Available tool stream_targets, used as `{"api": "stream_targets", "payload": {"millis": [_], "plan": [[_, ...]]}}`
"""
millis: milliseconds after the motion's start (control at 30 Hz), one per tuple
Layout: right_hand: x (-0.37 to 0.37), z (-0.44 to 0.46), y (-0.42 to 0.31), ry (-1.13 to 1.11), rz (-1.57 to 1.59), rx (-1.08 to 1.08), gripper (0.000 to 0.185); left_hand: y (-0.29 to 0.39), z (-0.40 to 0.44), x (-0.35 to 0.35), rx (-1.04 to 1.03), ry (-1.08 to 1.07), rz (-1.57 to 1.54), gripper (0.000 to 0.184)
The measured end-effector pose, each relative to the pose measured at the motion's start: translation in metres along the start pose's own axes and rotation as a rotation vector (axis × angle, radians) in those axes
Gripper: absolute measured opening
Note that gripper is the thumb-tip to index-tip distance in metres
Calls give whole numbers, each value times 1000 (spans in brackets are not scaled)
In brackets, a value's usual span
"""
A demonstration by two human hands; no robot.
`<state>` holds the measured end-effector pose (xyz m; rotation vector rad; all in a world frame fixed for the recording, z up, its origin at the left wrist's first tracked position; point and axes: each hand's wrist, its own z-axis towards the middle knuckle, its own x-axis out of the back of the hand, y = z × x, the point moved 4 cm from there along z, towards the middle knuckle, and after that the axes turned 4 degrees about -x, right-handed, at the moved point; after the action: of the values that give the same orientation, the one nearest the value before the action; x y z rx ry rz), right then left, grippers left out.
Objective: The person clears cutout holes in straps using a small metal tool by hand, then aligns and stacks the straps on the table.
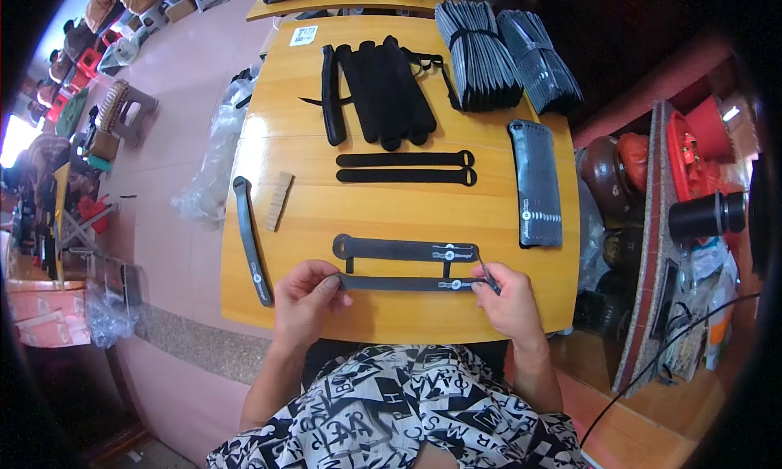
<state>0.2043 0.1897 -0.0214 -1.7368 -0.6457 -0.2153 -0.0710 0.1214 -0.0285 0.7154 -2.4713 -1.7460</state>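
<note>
A long dark grey strap point(399, 283) with white lettering stretches level between my hands near the table's front edge. My left hand point(311, 296) pinches its left end between thumb and fingers. At the right end, my right hand point(507, 294) is closed on the strap; a thin dark piece sticks up from these fingers, its kind unclear. Just beyond lies a broader grey strap piece point(391, 249) with a round hole at its left end and white print at the right. Two short black bands point(350, 265) show between it and the held strap.
On the table point(285, 151) lie two black straps point(399, 159), a black strap stack point(383, 94), a grey strap point(252, 241), a beige notched strip point(280, 200) and a grey bundle point(536, 184). Larger bundles point(481, 58) stand far right. A cluttered shelf point(643, 249) is at right.
</note>
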Motion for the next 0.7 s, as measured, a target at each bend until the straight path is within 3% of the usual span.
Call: {"api": "stream_targets", "payload": {"millis": [133, 233, 700], "plan": [[2, 7, -7, 0, 35, -95, 9, 1, 7, 7, -278, 28, 386, 8], [2, 15, -1, 13, 102, -125, 8, 6, 15, 6, -327, 28, 548, 6], [-1, 29, 8, 132, 14, -166, 11, 7, 34, -1, -223, 161, 736, 9]]}}
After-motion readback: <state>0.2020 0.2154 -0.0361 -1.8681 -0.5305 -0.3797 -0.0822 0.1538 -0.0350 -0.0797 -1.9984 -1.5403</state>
